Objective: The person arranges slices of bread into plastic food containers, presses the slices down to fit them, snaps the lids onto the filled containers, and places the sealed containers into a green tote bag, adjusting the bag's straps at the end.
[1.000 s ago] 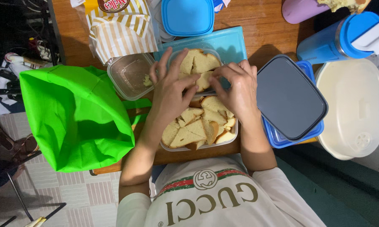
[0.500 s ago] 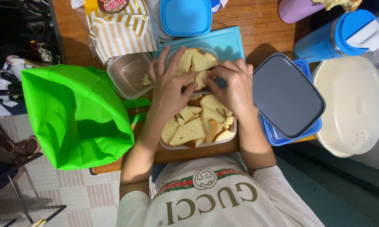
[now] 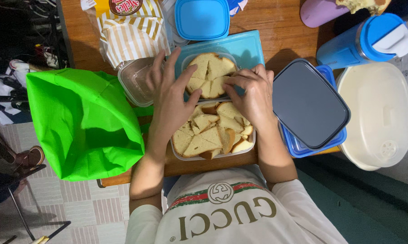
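Carefully seen, the work is on the far container [image 3: 211,76], a clear plastic tub with triangular pieces of bread inside, which stands on a light blue lid [image 3: 247,47] on the wooden table [image 3: 276,22]. The left hand [image 3: 171,97] lies at its left edge with fingers spread, the thumb touching the bread. The right hand [image 3: 253,92] is at its right edge, with fingers curled and the tips pressing on the slices. Neither hand grips anything closed; both only press and steady.

Just beside it, toward the person, is the near container [image 3: 213,135], also full of bread pieces, and the two tubs touch.

To do this step well, I judge the pressure should be light and even, because soft bread is crushed easily. The left hand should keep the tub from sliding on the smooth lid while the right one arranges the pieces flat.

Around are an empty clear tub [image 3: 136,81] to the left, a green bag [image 3: 84,122], a striped bread bag [image 3: 131,34], a dark-lidded blue box [image 3: 310,108] and a blue jug [image 3: 364,40].
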Action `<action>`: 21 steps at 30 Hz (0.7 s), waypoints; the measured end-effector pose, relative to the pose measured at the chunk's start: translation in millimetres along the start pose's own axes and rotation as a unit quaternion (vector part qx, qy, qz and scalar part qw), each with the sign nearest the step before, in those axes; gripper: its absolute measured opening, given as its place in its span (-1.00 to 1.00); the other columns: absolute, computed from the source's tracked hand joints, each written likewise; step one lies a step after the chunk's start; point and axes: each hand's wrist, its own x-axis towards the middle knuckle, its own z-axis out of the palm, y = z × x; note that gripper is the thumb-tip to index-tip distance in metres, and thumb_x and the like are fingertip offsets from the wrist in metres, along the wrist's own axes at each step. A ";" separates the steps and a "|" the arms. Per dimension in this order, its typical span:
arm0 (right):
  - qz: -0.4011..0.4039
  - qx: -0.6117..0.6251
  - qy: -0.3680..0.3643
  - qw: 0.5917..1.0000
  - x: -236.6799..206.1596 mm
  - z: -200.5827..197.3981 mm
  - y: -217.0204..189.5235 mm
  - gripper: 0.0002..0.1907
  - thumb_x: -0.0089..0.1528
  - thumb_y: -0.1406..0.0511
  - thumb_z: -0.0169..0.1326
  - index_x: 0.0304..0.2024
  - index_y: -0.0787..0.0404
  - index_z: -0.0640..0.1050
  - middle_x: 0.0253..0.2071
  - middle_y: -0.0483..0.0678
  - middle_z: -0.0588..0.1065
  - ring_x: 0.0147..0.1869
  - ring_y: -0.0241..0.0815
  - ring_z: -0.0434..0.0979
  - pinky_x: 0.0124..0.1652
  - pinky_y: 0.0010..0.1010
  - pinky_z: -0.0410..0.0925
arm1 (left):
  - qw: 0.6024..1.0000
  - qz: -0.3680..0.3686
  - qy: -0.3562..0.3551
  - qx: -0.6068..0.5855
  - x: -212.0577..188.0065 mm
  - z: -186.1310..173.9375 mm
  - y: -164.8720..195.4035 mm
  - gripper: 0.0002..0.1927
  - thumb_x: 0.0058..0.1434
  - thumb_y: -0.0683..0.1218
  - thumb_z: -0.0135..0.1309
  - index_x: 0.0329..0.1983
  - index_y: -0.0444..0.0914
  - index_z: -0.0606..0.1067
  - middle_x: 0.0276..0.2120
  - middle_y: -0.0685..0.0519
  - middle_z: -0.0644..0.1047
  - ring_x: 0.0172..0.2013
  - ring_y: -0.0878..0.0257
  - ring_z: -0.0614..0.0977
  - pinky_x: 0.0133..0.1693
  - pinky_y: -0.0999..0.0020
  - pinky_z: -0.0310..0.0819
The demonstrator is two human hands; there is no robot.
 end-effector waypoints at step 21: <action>-0.024 0.076 0.013 0.997 -2.0 2.8 -9.0 -0.84 0.17 0.34 0.40 -0.20 0.15 0.71 -0.22 -0.16 0.57 -0.10 -0.13 0.37 -0.04 -0.29 0.14 | 0.997 -0.041 0.012 0.062 -9.4 -3.0 -4.1 -0.76 0.15 -0.11 0.33 -0.09 -0.17 0.70 0.36 -0.10 0.32 0.44 -0.14 0.13 0.33 -0.34 -0.12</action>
